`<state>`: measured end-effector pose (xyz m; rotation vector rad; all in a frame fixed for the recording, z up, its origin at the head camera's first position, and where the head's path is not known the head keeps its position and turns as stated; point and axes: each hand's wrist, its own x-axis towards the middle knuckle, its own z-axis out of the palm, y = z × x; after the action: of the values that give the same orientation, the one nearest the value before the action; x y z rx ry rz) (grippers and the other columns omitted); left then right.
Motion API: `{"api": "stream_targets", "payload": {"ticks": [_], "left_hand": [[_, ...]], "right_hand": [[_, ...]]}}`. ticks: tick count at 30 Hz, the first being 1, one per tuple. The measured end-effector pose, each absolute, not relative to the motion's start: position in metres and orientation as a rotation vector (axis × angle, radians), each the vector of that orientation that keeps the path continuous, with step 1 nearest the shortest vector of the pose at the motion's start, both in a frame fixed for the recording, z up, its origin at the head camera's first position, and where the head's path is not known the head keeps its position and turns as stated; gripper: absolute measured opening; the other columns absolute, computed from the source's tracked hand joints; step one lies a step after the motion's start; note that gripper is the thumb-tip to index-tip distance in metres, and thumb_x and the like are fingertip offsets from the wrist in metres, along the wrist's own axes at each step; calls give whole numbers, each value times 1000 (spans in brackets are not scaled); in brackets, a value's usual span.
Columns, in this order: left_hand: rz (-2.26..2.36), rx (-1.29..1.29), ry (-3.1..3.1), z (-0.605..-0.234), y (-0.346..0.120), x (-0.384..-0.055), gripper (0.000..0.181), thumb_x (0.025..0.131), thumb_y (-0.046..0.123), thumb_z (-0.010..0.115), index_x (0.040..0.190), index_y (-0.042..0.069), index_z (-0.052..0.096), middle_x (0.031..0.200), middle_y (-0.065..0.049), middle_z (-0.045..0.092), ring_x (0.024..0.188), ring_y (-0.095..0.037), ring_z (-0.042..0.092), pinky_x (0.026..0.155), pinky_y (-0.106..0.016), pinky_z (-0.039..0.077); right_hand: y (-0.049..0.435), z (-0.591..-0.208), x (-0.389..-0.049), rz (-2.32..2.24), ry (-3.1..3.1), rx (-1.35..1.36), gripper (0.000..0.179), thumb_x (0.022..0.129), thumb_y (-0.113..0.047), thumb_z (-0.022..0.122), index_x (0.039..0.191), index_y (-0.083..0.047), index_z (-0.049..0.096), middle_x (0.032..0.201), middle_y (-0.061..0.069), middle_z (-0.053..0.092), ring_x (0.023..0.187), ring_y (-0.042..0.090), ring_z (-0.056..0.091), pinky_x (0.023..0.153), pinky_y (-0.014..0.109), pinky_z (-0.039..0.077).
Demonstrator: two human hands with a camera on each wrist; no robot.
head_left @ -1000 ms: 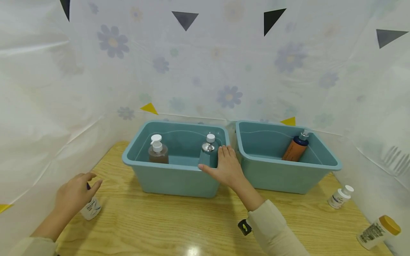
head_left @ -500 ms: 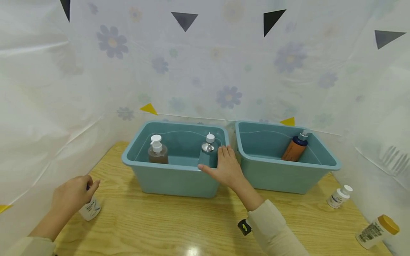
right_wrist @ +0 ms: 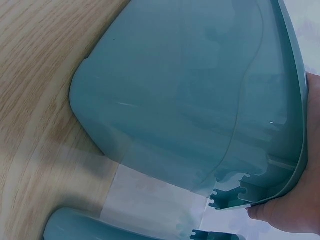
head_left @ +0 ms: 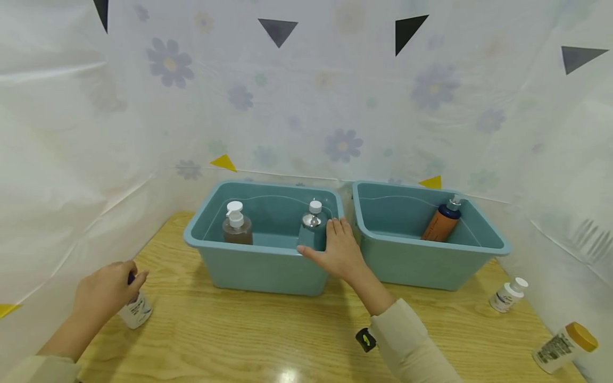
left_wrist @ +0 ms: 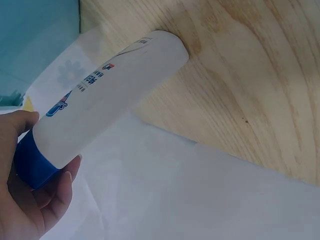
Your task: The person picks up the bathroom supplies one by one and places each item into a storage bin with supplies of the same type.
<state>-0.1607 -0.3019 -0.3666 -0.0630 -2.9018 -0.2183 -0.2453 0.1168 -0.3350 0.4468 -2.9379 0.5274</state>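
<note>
In the head view my left hand (head_left: 107, 290) is at the left of the table, its fingers round the blue cap (left_wrist: 35, 160) of a white bottle (left_wrist: 110, 95). The bottle tilts, and its bottom end is at the wooden table top. My right hand (head_left: 340, 252) rests on the front right corner of the left blue-green bin (head_left: 268, 271); its thumb lies on the front rim and its fingers along the right rim. Inside that bin stand a pump bottle with brownish contents (head_left: 237, 233) and a clear-grey bottle with a white cap (head_left: 312, 229).
A second blue-green bin (head_left: 407, 263) stands at the right, with an orange pump bottle (head_left: 439, 223) leaning inside. Farther right on the table are a small white bottle (head_left: 506, 297) and a white bottle with a yellow cap (head_left: 557, 348). Flowered sheeting (head_left: 287, 106) hangs behind.
My left hand has closed its fingers on the cap of the white bottle and shifted slightly left. The right hand and both bins have stayed in place.
</note>
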Motion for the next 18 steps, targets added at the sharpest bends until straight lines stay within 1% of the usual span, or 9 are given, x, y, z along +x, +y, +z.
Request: {"api": "stream_targets", "payload": {"ticks": [4, 6, 9, 13, 18], "left_hand": [[-204, -75, -2896, -365, -302, -159, 24, 87, 21, 62, 81, -2, 62, 57, 0, 47, 48, -13, 39, 41, -25, 28], [-190, -93, -2882, -364, -303, -159, 23, 86, 21, 64, 81, -2, 62, 55, 1, 44, 46, -12, 36, 41, -23, 26], [-179, -107, -2883, -361, -303, -158, 25, 84, 23, 67, 83, -2, 62, 56, -1, 50, 47, -12, 39, 40, -24, 28], [-193, -95, -2934, -357, -305, -159, 29, 82, 24, 68, 87, -4, 62, 66, -9, 62, 50, -13, 47, 40, -26, 34], [-230, -73, -3012, -352, -307, -160, 31, 82, 26, 67, 90, -3, 62, 69, -8, 63, 53, -14, 49, 42, -27, 36]], "right_hand": [[117, -336, -245, 526, -2939, 452, 101, 83, -66, 51, 144, 8, 21, 150, 26, 22, 142, 39, 11, 114, 52, 18], [117, -336, -245, 526, -2938, 454, 100, 83, -65, 51, 144, 8, 21, 150, 26, 23, 142, 40, 11, 114, 52, 18], [117, -336, -245, 525, -2936, 450, 100, 83, -65, 51, 144, 8, 21, 150, 26, 23, 142, 39, 11, 113, 52, 19], [117, -335, -244, 537, -2936, 443, 100, 82, -65, 51, 144, 8, 21, 150, 26, 23, 142, 39, 11, 113, 52, 19], [117, -335, -243, 540, -2940, 443, 100, 82, -65, 51, 144, 8, 21, 150, 25, 23, 142, 39, 11, 113, 52, 19]]}}
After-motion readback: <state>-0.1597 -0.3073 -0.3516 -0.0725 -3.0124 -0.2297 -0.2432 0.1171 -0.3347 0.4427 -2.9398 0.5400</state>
